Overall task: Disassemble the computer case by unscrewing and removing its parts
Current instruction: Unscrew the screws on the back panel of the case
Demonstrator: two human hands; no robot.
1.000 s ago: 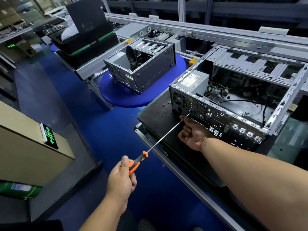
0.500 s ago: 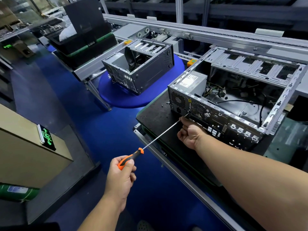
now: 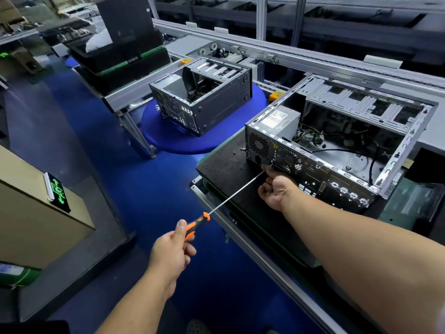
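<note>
my left hand (image 3: 172, 253) gripping long screwdriver (image 3: 218, 208) by orange handle, my right hand (image 3: 277, 189) curled pinching shaft tip at rear panel, open computer case (image 3: 337, 150) on black bench (image 3: 224, 169) mat

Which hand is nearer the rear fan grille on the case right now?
Right. The right hand sits just below the fan grille at the screwdriver tip, against the case. The left hand grips the handle, well back from the case.
</note>
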